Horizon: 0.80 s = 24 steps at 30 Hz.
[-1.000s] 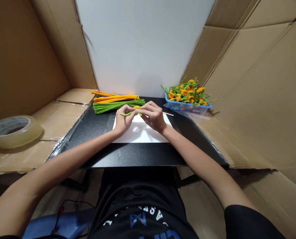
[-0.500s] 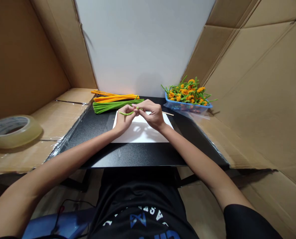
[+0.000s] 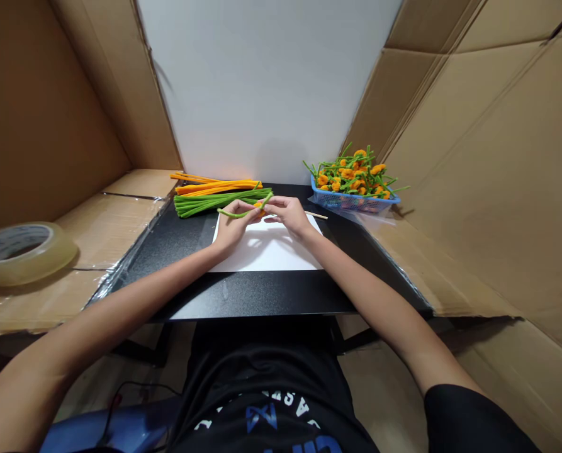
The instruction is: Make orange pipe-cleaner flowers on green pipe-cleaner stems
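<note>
Above the white sheet (image 3: pixel 266 255), my left hand (image 3: pixel 233 231) pinches a pipe-cleaner flower, its green stem (image 3: pixel 228 214) sticking out to the left. A bit of orange (image 3: pixel 262 212) shows between the fingertips of both hands, and a green end rises above it. My right hand (image 3: pixel 291 217) has its fingers closed on the same flower from the right side. The fingers cover most of the flower's head. Just behind my left hand lies a bundle of green pipe cleaners (image 3: pixel 200 204), with orange pipe cleaners (image 3: pixel 214 187) beyond it.
A blue basket (image 3: pixel 351 201) of orange-and-green pipe-cleaner flowers (image 3: pixel 354 176) stands at the back right. A thin wooden stick (image 3: pixel 317 216) lies by my right hand. On the cardboard at left rests a tape roll (image 3: pixel 49 255). Cardboard walls (image 3: pixel 488 163) flank the black table (image 3: pixel 257 299).
Both hands have turned the flower, so orange now shows between the fingertips and a green end points up. My right hand has tilted and dropped slightly. The view has shifted a little.
</note>
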Available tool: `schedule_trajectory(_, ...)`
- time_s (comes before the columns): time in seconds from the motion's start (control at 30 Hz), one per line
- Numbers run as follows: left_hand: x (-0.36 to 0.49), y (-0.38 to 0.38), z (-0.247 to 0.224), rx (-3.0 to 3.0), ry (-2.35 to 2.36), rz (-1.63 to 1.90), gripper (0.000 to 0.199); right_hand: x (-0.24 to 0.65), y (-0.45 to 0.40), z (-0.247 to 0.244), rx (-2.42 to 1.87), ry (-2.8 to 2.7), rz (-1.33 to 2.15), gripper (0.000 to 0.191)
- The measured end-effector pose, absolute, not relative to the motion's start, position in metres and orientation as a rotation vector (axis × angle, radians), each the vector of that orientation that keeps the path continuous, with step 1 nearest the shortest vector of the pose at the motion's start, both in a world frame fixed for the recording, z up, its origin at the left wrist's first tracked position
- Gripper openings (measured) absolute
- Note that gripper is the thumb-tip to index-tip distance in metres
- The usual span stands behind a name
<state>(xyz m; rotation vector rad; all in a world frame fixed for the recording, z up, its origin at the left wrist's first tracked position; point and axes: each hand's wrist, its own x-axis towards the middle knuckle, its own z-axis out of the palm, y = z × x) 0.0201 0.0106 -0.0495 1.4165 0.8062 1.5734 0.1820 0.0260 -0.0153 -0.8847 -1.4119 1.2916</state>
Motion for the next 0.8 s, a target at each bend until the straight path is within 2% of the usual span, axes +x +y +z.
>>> schedule_trajectory(0.2,0.009,0.010,-0.045,2.188,0.905,1.429,0.023,0.192,0.027,-0.010,-0.875,-1.259,1.417,0.022)
schedule_trajectory(0.33,-0.001,0.016,-0.041,2.702,0.963,1.387,0.022,0.198,0.033,-0.009,-0.961,-1.232,1.416,0.016)
schedule_trajectory(0.53,-0.011,0.018,-0.032,2.973,0.830,1.395,0.015,0.193,0.031,-0.007,-1.036,-1.249,1.468,0.011)
schedule_trajectory(0.8,-0.014,0.018,-0.027,3.226,0.771,1.250,0.020,0.187,0.025,-0.009,-0.995,-1.271,1.519,0.011)
